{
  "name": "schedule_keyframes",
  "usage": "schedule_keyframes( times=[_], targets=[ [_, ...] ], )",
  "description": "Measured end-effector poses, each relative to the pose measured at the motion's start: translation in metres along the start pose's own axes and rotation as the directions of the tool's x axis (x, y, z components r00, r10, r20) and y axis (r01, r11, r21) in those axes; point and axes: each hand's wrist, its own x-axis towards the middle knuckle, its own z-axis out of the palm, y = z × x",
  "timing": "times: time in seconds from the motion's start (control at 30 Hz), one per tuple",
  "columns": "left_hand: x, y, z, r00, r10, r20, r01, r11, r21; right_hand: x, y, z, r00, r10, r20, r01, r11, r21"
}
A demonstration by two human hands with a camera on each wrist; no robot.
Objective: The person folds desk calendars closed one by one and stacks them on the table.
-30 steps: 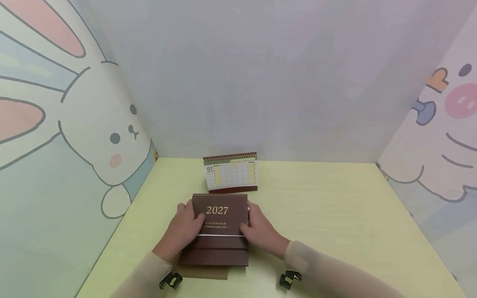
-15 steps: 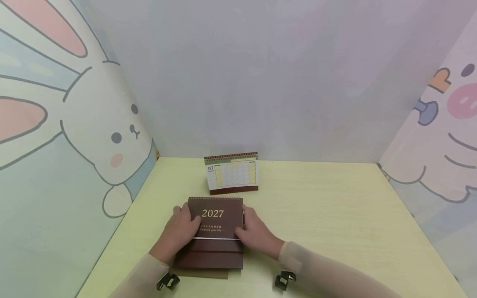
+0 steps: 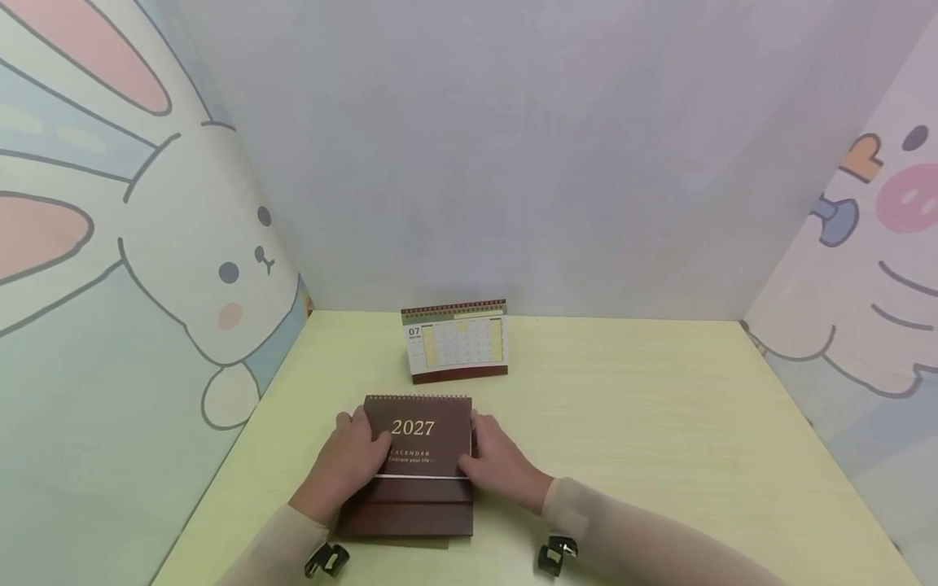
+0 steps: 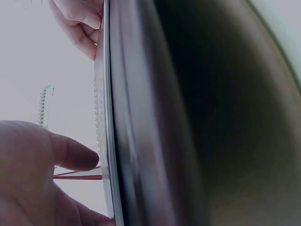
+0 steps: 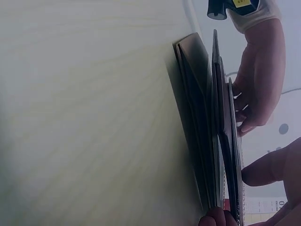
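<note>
A dark brown desk calendar marked "2027" is held in front of me by both hands, its spiral binding at the far end and its base panels folded out toward me. My left hand grips its left edge, thumb on the cover. On the opposite edge my right hand has a like grip, thumb on top. In the right wrist view the calendar's layers stand slightly apart. A flat tan piece shows under the calendar's near edge; most of it is hidden.
Behind the held calendar a second desk calendar stands upright, opened to a page marked "07". The pale yellow table meets a plain wall at the back, with cartoon-printed walls on both sides.
Both hands have drawn the 2027 calendar toward me and slightly left. It now covers more of the tan piece, and its gap to the standing calendar has grown.
</note>
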Motion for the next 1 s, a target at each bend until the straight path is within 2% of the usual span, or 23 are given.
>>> schedule_keyframes(
  times=[0.37,1.0],
  targets=[
    [-0.001,-0.012,0.005,1.000,0.001,-0.017,0.000,0.999,0.038,0.000,-0.005,0.008,1.000,0.014,-0.006,-0.014,0.997,-0.075],
    [-0.005,-0.012,0.002,0.997,0.004,-0.071,0.002,0.996,0.092,0.002,-0.010,0.011,0.999,0.044,-0.006,-0.044,0.995,-0.086]
  ],
)
